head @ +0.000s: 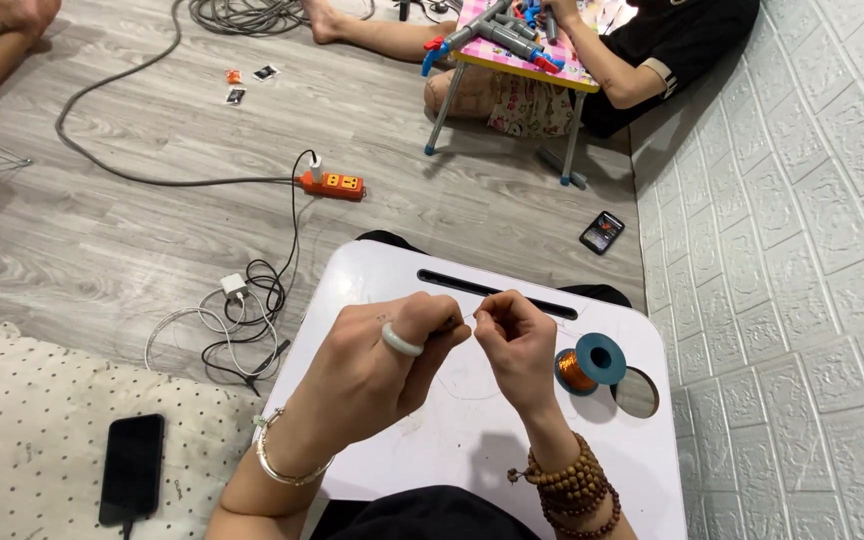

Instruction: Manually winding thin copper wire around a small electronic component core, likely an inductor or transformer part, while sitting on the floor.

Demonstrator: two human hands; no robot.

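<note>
Both hands met at centre frame over a small white lap desk [392, 470]. The left hand [382, 365], with a pale ring on one finger and a bangle at the wrist, had its fingertips pressed together, pinching something very thin. The right hand [514, 335], beaded bracelets at the wrist, pinched the other end in the same way. Between them ran a fine strand, probably wire [464, 319], barely visible and seemingly held taut so it could be worked close to the eyes. A blue spool of copper wire [589, 364] lay on the desk just right of the right hand, within easy reach, beside a round cup hole.

On the floor at left of frame lay tangled white and black cables [242, 320], an orange power strip [332, 184] above them, and a black phone [133, 468] on a dotted cushion at lower left. Another phone [602, 232] lay at upper right. At the top of the frame, another person sat at a small pink folding table [524, 62] handling grey pipe pieces.
</note>
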